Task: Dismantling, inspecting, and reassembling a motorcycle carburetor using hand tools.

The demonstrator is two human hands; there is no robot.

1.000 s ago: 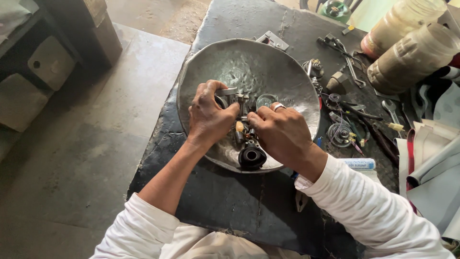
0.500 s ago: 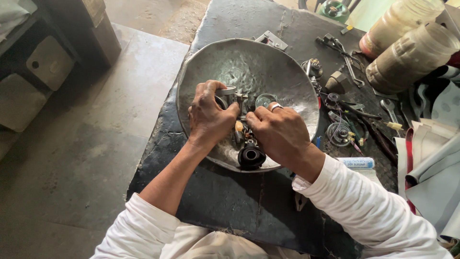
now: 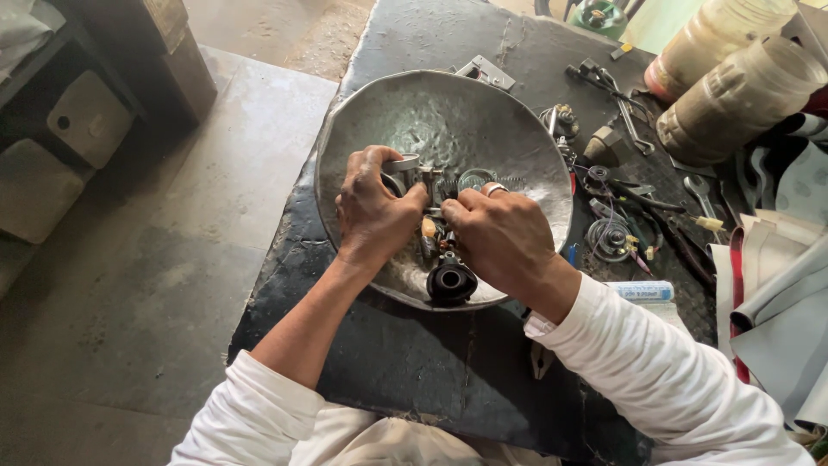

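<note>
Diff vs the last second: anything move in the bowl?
Almost nothing. Both hands keep their grip: left hand on the small metal part, right hand against it from the other side. At most the right fingers shifted slightly. The dented metal bowl, black rubber piece and tools on the dark table stayed put.

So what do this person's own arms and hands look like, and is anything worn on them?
Both hands are bare, no gloves. The left hand has a white long sleeve pushed up past the elbow; the right hand wears a silver ring on one finger, its white sleeve reaching the wrist with a buttoned cuff.
</note>
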